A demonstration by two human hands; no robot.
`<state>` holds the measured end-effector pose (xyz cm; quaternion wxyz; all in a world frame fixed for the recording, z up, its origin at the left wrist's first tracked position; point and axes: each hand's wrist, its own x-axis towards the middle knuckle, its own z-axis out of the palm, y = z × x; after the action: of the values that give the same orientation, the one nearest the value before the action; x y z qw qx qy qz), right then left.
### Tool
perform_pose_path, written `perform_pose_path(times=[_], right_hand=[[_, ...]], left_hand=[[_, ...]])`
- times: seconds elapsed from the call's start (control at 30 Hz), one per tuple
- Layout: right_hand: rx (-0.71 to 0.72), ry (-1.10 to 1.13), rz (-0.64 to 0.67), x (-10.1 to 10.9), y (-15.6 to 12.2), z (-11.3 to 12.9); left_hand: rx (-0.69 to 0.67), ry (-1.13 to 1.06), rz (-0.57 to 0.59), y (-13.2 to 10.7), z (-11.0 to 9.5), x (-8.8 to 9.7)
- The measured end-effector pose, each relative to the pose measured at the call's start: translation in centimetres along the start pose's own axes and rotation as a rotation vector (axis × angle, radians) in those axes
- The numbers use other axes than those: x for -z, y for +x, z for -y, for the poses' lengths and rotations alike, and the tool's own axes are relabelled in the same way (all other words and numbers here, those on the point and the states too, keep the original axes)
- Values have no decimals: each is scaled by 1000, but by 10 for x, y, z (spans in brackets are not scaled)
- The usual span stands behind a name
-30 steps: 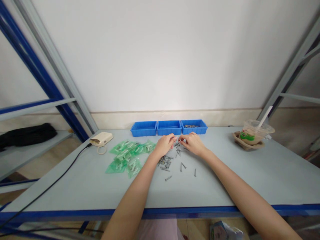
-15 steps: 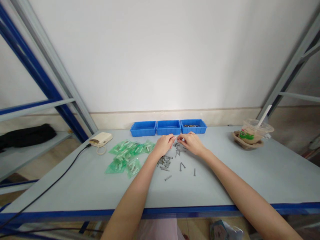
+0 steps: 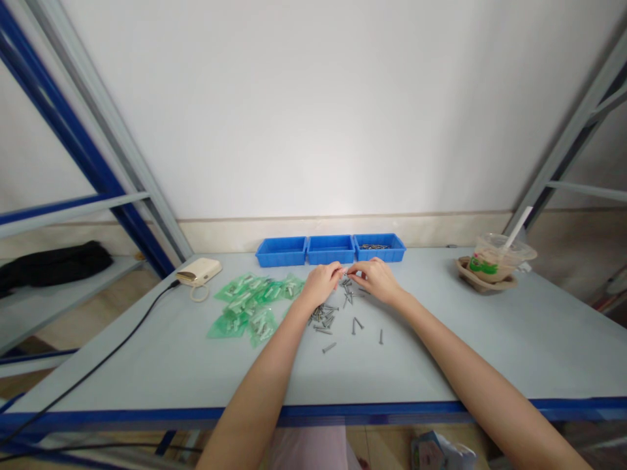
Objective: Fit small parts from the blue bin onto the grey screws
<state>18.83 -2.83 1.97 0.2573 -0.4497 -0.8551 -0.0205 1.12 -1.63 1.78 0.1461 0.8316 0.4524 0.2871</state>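
Observation:
My left hand (image 3: 321, 283) and my right hand (image 3: 375, 279) meet fingertip to fingertip above the table, just in front of the blue bins. The fingers of both are pinched together. A tiny greyish thing shows at the fingertips, too small to name. Right below the hands lie several loose grey screws (image 3: 348, 297). A denser pile of screws (image 3: 323, 316) sits by my left wrist, partly hidden by the forearm. Nearer the front edge a few single screws (image 3: 329, 348) are scattered. Green plastic bags (image 3: 245, 300) with small parts inside lie left of my left arm.
Three blue bins stand along the wall: the left bin (image 3: 281, 252), the middle bin (image 3: 330, 250) and the right bin (image 3: 392, 252), which has metal pieces inside. A cream-coloured device (image 3: 200, 271) with a black cable is at left. A drink cup (image 3: 494, 258) stands in a cardboard holder (image 3: 484, 282) at right.
My right fingertips have shifted very slightly against the left ones. Otherwise hands, screws, bags and bins stay in place.

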Motion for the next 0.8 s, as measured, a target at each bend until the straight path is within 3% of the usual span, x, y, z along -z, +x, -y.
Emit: perform_pose_path(times=[0.8], right_hand=[[-26,-56,20,0,1,2]], left_hand=[[-7,-21,18,0,0,1]])
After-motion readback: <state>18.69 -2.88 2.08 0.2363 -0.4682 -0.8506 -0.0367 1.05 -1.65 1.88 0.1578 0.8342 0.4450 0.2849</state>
